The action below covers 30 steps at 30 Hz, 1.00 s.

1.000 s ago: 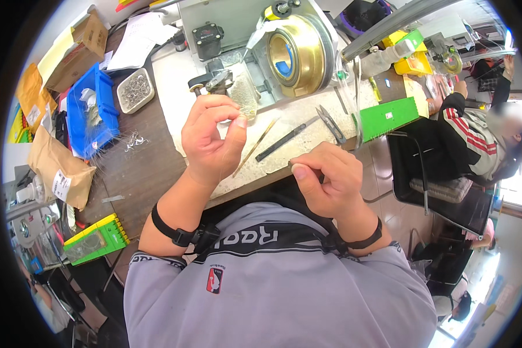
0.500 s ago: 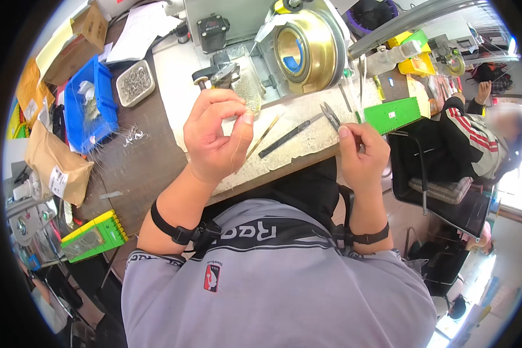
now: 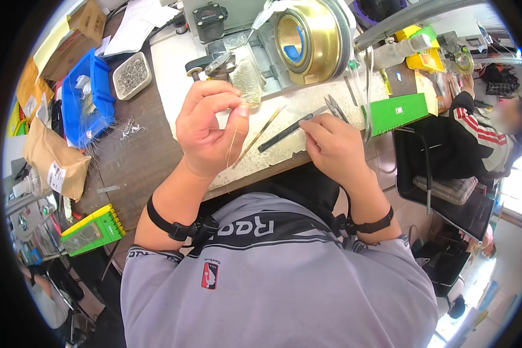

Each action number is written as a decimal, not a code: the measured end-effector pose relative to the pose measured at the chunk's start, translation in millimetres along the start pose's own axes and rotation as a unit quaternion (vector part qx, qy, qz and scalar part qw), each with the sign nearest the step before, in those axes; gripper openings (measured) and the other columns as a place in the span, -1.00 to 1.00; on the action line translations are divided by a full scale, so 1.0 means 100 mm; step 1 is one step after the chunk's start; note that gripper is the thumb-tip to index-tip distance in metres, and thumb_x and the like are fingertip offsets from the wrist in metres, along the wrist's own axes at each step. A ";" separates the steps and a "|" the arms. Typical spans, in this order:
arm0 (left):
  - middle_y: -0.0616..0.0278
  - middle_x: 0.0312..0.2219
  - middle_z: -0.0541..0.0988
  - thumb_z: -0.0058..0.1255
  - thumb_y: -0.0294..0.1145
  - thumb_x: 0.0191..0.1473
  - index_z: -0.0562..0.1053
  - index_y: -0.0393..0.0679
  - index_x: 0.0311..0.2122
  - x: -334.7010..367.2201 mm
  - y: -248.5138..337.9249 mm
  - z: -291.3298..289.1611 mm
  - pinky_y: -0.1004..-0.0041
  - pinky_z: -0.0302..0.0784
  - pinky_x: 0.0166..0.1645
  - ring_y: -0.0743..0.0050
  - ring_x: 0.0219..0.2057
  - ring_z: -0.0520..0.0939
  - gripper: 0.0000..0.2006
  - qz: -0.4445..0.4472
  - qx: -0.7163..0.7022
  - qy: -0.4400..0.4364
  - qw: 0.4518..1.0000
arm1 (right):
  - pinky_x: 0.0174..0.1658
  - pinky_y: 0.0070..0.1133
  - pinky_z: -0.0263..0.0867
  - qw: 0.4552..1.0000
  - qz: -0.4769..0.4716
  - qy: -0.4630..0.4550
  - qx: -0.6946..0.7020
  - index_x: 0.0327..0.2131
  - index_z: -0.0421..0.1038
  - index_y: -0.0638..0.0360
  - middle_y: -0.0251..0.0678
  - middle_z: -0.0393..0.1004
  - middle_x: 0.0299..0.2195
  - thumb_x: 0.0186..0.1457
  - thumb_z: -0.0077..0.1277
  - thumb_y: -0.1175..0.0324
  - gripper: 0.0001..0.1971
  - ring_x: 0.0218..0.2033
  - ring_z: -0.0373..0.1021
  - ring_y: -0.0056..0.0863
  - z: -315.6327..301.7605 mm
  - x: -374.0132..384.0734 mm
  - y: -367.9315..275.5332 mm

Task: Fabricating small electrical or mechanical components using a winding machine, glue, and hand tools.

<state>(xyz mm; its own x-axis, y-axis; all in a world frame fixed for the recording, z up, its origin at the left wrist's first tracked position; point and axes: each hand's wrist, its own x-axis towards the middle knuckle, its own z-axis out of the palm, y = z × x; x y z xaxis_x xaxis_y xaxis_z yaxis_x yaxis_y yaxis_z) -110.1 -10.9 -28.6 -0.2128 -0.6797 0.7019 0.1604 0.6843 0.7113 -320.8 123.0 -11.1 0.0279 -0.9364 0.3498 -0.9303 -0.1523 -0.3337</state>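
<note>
My left hand (image 3: 210, 130) is raised over the front of the white work surface (image 3: 226, 174), thumb and forefinger closed on a thin gold-coloured wire (image 3: 233, 145) that hangs down. My right hand (image 3: 333, 142) has its fingers drawn together beside a dark slim tool (image 3: 281, 136), perhaps tweezers, lying on the surface. What those fingers hold, if anything, cannot be made out. Small snips (image 3: 336, 108) point away just beyond the right hand, their handles hidden by it. Between the hands lies a thin brass-coloured rod (image 3: 260, 134).
A machine with a large brass-coloured wheel (image 3: 319, 46) stands behind the hands, with a clear tray (image 3: 247, 81) beside it. Leftward are a blue bin (image 3: 101, 87) and a white dish of small metal pieces (image 3: 149, 78). A green block (image 3: 397, 113) lies right, near a seated person (image 3: 475, 136).
My right hand has moved left, away from the snips' blades toward the dark slim tool. The left hand keeps its pinch on the wire.
</note>
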 end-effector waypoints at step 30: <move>0.06 -0.35 0.57 0.19 -0.67 -0.01 0.54 -0.31 -0.32 -0.01 0.06 -0.02 0.47 0.47 -0.24 0.37 -0.35 0.56 -0.89 -0.054 -0.055 -0.003 0.997 | -0.22 -0.32 0.40 0.973 0.170 -0.016 -0.153 -0.20 0.53 0.19 -0.22 0.50 -0.31 0.10 0.15 0.37 -0.81 -0.25 0.46 -0.16 -0.06 -0.20 0.30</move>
<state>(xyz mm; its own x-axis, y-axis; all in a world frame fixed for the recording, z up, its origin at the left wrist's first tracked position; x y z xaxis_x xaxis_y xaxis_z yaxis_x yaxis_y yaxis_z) -107.3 -6.3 -25.4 -0.2397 -0.7465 0.6208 0.2401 0.5740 0.7829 -351.8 139.3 -22.7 -0.2938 -0.9264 0.2357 -0.9531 0.2649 -0.1466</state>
